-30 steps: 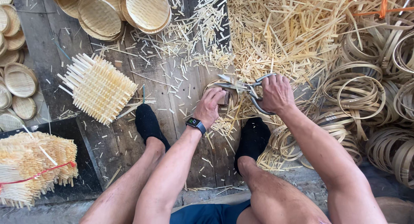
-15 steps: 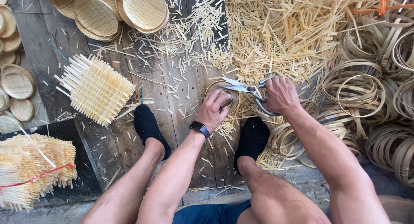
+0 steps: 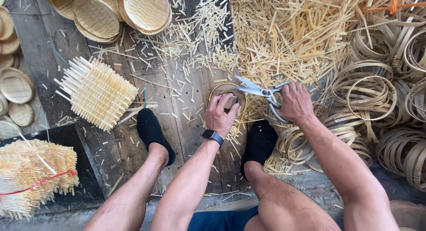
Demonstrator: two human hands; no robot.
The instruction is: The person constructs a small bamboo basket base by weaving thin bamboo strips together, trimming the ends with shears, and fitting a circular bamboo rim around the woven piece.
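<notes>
Left hand (image 3: 220,115) pinches a bamboo ring (image 3: 227,89) against the plank floor (image 3: 177,106); right hand (image 3: 295,104) grips open scissors (image 3: 259,92), blades leftward.

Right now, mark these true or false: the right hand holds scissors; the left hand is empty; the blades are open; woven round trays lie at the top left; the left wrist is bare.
1. The right hand holds scissors: true.
2. The left hand is empty: false. It grips a thin bamboo ring and presses a small block inside it.
3. The scissor blades are open: true, they spread apart toward the ring.
4. Woven round trays lie at the top left: true, overlapping on the wooden boards.
5. The left wrist is bare: false. It wears a dark wristwatch.
</notes>
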